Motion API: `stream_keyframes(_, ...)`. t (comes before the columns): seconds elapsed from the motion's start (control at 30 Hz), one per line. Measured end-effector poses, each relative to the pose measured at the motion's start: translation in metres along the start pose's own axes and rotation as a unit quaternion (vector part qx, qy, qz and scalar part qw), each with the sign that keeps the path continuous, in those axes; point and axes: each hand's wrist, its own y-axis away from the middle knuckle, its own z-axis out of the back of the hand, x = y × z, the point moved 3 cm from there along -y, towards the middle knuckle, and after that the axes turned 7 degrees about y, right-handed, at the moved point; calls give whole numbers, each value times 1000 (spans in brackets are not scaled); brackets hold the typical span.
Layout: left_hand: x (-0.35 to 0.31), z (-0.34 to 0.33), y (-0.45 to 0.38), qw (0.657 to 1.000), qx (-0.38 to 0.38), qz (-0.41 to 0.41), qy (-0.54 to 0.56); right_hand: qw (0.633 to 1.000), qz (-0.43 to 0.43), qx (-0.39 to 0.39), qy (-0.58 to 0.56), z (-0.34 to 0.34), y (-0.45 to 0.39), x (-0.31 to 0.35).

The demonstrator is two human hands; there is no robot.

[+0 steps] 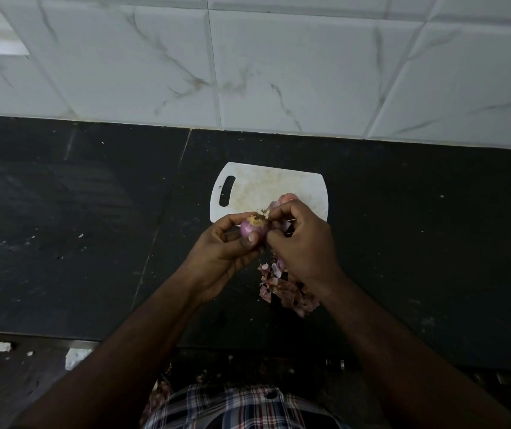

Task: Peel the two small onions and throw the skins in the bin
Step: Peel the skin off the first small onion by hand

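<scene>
Frame centre, above the bench [62,212]: my left hand [223,255] grips the onion [252,228], right hand [300,239] pinches skin at its root end; I'd pull short strips, dropping onto the skins [282,289].

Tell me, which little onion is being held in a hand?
The purple small onion gripped in the left hand. The other pinkish small onion sits on the white plastic chopping board.

Occlusions: second onion and skin pile

Second onion [288,198] at 1 o'clock of the right hand [302,243]: only its top shows past the fingers. Skin pile [282,289] partly under right wrist. Checked shirt [235,407] cut by bottom edge.
</scene>
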Motion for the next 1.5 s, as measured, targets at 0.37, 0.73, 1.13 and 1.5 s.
stream_keyframes(0.37,2,11,0,986,-14,107,125,999,20,-49,-12,14,-9,-16)
stream_keyframes(0.73,-3,19,0,986,21,94,137,997,-1,18,69,28,-9,-32)
stream_keyframes(1.13,-3,15,-1,988,20,84,128,994,-9,62,92,28,-10,-33)
stream_keyframes(1.5,-4,11,0,993,16,72,97,986,-63,140,-68,12,-6,-9)
